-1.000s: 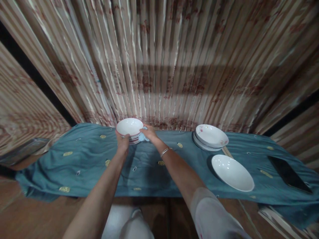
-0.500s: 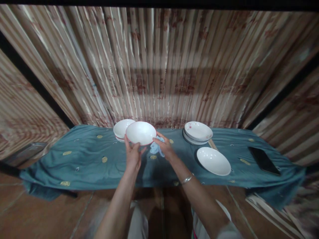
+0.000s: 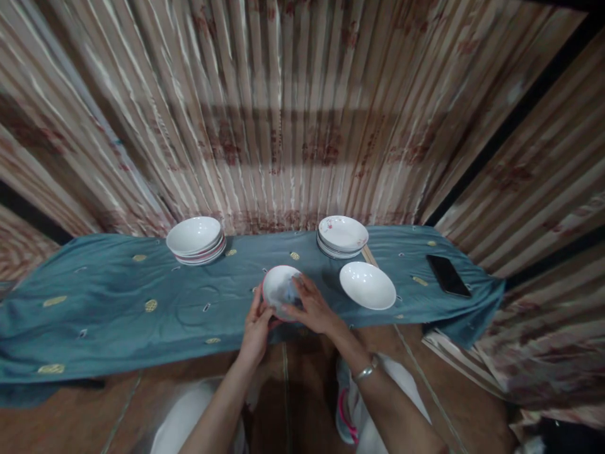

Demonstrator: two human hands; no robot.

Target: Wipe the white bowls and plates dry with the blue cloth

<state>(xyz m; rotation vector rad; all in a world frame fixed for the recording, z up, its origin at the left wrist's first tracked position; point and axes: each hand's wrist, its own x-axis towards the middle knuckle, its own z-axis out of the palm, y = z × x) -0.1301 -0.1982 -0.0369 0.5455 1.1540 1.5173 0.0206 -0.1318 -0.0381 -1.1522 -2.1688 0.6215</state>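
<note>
Two-handed wiping, I judge: left hand clamps red-rimmed bowl, right hand grips blue cloth inside; next stroke needs steadiness.

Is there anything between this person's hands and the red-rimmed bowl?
Yes, on one side: a blue cloth, blurred, shows at the fingers of the right hand, against the inside of the bowl. Nothing visible comes between the left hand and the bowl's outer side.

Teal cloth bears a bowl stack, a flowered stack, a white bowl; rightmost, a black phone.
</note>
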